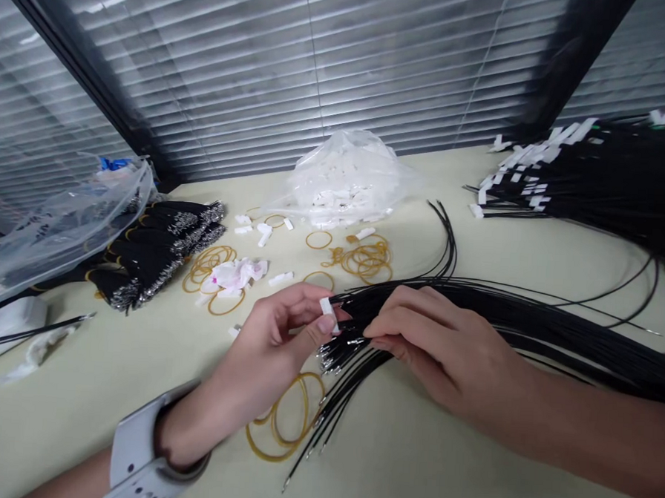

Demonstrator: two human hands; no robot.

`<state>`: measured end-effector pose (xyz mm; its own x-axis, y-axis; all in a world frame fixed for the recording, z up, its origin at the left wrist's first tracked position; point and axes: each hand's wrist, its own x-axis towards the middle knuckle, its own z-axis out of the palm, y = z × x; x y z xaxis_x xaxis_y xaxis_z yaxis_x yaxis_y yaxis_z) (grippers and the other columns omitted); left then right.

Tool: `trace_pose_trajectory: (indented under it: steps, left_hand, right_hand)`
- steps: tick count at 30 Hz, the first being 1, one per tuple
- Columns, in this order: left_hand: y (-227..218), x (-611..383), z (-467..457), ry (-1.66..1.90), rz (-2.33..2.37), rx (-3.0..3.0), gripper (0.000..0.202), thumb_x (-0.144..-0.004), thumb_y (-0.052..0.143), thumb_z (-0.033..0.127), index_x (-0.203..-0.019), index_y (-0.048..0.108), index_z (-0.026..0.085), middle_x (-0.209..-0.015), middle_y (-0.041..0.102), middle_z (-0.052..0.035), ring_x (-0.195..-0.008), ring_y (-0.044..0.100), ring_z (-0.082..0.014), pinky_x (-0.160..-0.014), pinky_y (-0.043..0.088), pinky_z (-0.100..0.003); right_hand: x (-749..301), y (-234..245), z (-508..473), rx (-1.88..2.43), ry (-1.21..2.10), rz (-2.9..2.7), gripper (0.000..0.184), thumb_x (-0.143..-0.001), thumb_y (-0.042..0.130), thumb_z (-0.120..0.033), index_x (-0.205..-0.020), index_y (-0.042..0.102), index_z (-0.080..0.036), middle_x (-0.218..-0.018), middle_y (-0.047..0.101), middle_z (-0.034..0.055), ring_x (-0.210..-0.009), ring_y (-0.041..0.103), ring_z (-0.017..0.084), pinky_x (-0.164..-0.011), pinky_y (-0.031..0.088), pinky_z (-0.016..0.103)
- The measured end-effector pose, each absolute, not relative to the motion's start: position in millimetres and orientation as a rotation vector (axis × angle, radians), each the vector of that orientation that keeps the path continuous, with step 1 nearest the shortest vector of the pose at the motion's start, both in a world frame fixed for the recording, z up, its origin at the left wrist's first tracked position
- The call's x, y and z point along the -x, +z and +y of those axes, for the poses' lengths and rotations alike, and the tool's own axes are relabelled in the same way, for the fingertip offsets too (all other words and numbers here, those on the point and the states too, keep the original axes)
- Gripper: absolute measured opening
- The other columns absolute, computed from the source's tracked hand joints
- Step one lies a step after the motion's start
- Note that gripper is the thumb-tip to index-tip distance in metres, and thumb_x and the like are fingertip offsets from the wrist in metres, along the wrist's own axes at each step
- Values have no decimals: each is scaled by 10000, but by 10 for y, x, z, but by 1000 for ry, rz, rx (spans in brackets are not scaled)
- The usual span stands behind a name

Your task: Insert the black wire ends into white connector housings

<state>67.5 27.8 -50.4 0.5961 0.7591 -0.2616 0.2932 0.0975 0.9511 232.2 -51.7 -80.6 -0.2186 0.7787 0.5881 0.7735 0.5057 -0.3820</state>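
My left hand (275, 342), with a grey watch band on its wrist, pinches a small white plastic connector (329, 314) between thumb and fingers. Close by on the right, my right hand (436, 340) has its thumb and fingertips closed on a thin black wire (356, 326) whose end points toward the connector. Whether the wire is inside the connector I cannot tell. Under both hands lies a thick bundle of black wires (535, 312) with bare metal terminals (332, 362) at the left end. Several loose wires (332, 409) fan out toward the front.
Yellow rubber bands (290, 418) and white connectors (265, 234) are scattered on the table (410, 461). At the back stands a clear bag of white parts (347, 179). Banded wire bundles (159, 247) lie left; a wire pile with white connectors (604, 174) is at right, before window blinds.
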Motion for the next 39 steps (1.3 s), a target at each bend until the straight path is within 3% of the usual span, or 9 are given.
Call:
trace_pose_trajectory:
  steps: [5, 12, 17, 24, 39]
  left_hand:
    - [-490, -699, 286, 423, 983, -1514, 195, -662, 600, 301, -786, 533, 167, -667, 558, 37, -597, 485, 28, -540, 384, -46]
    - [-505, -672, 271, 415, 993, -1580, 203, -664, 594, 339, -816, 542, 214, -647, 547, 57, -583, 460, 36, -527, 357, -41]
    - [-499, -687, 260, 424, 992, -1562, 209, -660, 601, 333, -815, 543, 205, -650, 561, 48, -581, 470, 35, -518, 355, -40]
    - [-488, -689, 270, 376, 979, -1559, 241, -670, 587, 343, -849, 536, 191, -698, 579, 28, -593, 477, 29, -524, 363, -52]
    - [-507, -680, 251, 383, 1046, -1661, 250, -642, 613, 353, -844, 582, 209, -675, 612, 22, -584, 503, 16, -510, 393, -47]
  right_hand:
    - [-2315, -792, -517, 1327, 27, -1951, 136, -828, 401, -136, -802, 534, -124, -880, 454, 58, -806, 408, 74, -745, 369, 207]
    - [-2307, -800, -520, 1463, 100, -1943, 196, -848, 359, -141, -897, 548, -165, -854, 505, 22, -764, 444, 80, -708, 365, 240]
    - [-2285, -791, -511, 1450, 165, -1914, 214, -834, 371, -126, -894, 570, -176, -817, 531, 6, -749, 475, 68, -663, 380, 200]
    - [-2277, -740, -491, 1566, 376, -1763, 210, -789, 428, -128, -976, 445, -220, -753, 557, -75, -665, 504, 15, -566, 352, 134]
    - [-2274, -707, -521, 1505, 365, -1833, 239, -791, 395, -120, -1013, 401, -209, -807, 547, -56, -703, 481, 30, -566, 315, 145]
